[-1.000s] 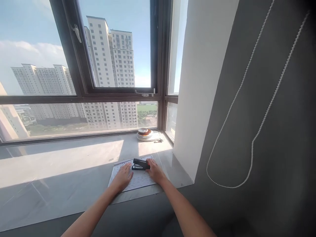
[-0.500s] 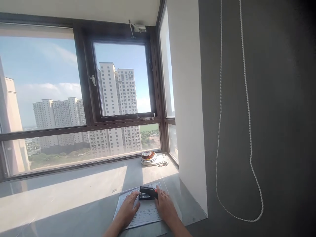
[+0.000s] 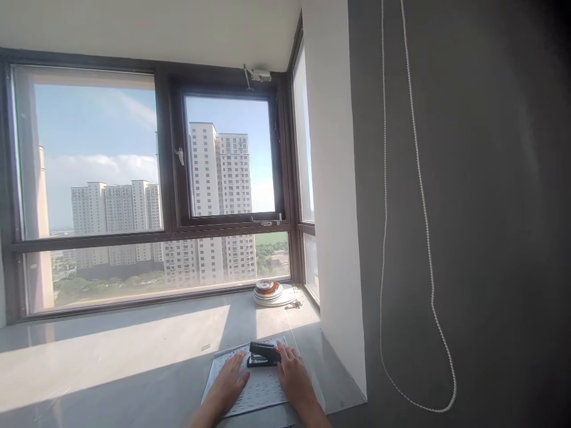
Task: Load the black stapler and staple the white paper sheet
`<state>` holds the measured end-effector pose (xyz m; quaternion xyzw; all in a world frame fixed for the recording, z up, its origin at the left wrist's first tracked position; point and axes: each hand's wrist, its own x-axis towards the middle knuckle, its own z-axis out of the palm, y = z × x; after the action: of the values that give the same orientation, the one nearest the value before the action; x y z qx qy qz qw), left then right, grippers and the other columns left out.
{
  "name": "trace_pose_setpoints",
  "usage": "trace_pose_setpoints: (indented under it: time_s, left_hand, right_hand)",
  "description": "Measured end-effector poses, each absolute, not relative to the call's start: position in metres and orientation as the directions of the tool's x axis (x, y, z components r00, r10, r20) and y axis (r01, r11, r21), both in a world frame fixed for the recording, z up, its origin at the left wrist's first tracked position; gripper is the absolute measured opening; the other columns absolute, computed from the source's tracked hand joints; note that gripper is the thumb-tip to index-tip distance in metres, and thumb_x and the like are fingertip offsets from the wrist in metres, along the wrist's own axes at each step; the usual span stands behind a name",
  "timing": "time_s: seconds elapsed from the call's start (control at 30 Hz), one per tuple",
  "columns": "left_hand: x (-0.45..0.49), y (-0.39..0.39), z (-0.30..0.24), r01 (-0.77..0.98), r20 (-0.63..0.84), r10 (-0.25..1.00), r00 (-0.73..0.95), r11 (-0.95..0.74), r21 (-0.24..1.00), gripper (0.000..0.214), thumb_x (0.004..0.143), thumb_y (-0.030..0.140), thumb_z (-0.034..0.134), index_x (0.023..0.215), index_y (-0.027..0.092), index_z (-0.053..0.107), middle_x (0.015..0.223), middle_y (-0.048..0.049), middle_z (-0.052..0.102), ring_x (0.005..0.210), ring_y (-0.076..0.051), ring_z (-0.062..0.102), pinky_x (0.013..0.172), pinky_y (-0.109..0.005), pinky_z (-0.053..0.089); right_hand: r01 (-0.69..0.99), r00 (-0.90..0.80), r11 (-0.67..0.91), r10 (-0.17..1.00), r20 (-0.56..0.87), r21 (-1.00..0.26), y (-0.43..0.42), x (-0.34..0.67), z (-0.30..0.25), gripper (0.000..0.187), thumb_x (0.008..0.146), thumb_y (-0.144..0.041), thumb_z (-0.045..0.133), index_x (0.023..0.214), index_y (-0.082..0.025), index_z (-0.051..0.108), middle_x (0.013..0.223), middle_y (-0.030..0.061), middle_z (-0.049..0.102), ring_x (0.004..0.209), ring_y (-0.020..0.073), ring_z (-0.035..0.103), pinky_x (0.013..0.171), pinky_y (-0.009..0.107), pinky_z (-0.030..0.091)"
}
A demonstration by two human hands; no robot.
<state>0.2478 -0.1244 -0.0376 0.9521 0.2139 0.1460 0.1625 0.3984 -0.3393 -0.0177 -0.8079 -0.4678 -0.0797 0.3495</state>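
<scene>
Steadying seems the step: the right hand [image 3: 294, 373] clamps the black stapler [image 3: 263, 352] atop the paper [image 3: 261, 392] on the windowsill [image 3: 151, 362], the left hand [image 3: 227, 383] rests, fingers apart, and the next move likely needs still paper.

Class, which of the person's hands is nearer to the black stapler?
Right. The right hand has its fingers on the right end of the stapler; the left hand rests on the paper, beside its left end.

Stapler [image 3: 264, 349] on paper [image 3: 259, 393] on windowsill [image 3: 147, 356], round stack [image 3: 268, 295] behind, cord [image 3: 432, 303] right.
</scene>
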Motion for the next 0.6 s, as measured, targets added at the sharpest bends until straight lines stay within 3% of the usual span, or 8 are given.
trace_pose_setpoints:
  time_s: [0.23, 0.6]
  left_hand:
    - [0.248, -0.125, -0.035, 0.375, 0.194, 0.46, 0.866, -0.856, 0.357, 0.062, 0.091, 0.039, 0.05, 0.149, 0.019, 0.055, 0.161, -0.0104, 0.048, 0.152, -0.026, 0.039, 0.129, -0.039, 0.023]
    - [0.246, -0.114, -0.031, 0.283, 0.294, 0.498, 0.816, -0.787, 0.549, 0.073, 0.078, 0.045, 0.061, 0.146, 0.018, 0.055, 0.154, -0.0148, 0.055, 0.144, -0.032, 0.05, 0.123, -0.04, 0.036]
  right_hand:
    - [0.818, 0.545, -0.331, 0.707, 0.45, -0.471, -0.338, 0.401, -0.022, 0.067, 0.091, -0.012, 0.04, 0.154, -0.03, 0.052, 0.148, 0.0042, 0.06, 0.141, 0.0271, 0.051, 0.117, 0.039, 0.042]
    - [0.801, 0.55, -0.299, 0.71, 0.44, -0.518, -0.345, 0.394, -0.012, 0.083, 0.088, -0.007, 0.038, 0.167, -0.028, 0.022, 0.145, 0.0078, 0.06, 0.133, 0.0262, 0.055, 0.113, 0.039, 0.041]
